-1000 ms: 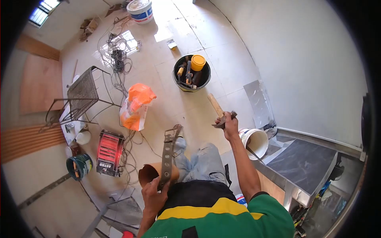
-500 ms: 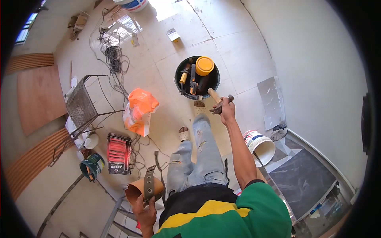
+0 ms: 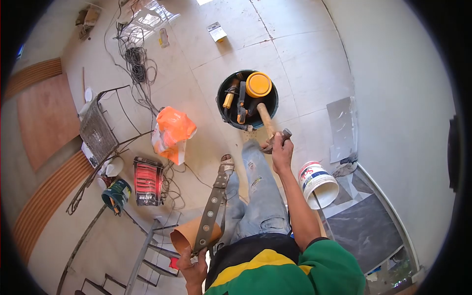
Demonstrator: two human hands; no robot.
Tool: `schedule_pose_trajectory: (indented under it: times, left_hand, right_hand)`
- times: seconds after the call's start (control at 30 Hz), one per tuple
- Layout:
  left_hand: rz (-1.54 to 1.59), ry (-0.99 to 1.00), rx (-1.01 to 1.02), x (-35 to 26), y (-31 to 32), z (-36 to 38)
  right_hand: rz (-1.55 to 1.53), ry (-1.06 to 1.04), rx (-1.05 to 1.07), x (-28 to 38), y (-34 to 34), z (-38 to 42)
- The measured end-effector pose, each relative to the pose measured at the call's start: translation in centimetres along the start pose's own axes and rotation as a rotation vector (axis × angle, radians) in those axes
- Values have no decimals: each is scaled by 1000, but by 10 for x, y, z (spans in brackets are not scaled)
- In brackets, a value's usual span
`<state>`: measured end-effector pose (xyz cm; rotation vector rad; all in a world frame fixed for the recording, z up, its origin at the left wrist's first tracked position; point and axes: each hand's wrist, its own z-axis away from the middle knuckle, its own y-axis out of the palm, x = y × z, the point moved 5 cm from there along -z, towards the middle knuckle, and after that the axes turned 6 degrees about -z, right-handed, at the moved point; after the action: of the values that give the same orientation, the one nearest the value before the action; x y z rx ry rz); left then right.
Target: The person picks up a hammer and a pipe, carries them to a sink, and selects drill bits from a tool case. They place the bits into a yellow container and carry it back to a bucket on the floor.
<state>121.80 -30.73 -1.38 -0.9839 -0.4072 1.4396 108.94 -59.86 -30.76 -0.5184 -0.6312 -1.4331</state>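
My right hand (image 3: 282,156) is closed around the head end of a hammer (image 3: 265,119), whose wooden handle points up over the edge of a black bucket (image 3: 221,110). In that bucket lie a yellow-lidded container (image 3: 258,84) and tools with yellow and orange parts (image 3: 241,103). Low in the view, my left hand (image 3: 192,268) grips a tan leather pouch (image 3: 184,233) on a wide belt with metal eyelets (image 3: 212,209). The belt stretches upward across my left leg.
An orange-and-white bag (image 3: 173,129), a red-and-black bag (image 3: 148,181) and a metal-framed chair (image 3: 99,125) stand left, near tangled cables (image 3: 137,64). A metal ladder (image 3: 140,258) is at lower left. A white bucket (image 3: 319,184) sits right, beside dark tiles (image 3: 366,228).
The belt has swung out straighter and the pouch has shifted right. The hammer's handle now points more upward, over the bucket. My view has moved slightly, and my feet are partly covered.
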Motion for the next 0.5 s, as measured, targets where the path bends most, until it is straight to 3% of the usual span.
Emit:
schedule_pose_trajectory:
  times: [0.2,0.4,0.5]
  left_hand:
    - [5,21,-37,-11,1,-9]
    - [20,-34,-46,-16,1,-11]
    - [15,-92,-34,-12,2,-10]
  right_hand:
    - [52,-12,102,-15,32,-46]
    - [88,-39,37,-57,57,-100]
    - [354,-85,62,-61,71,-107]
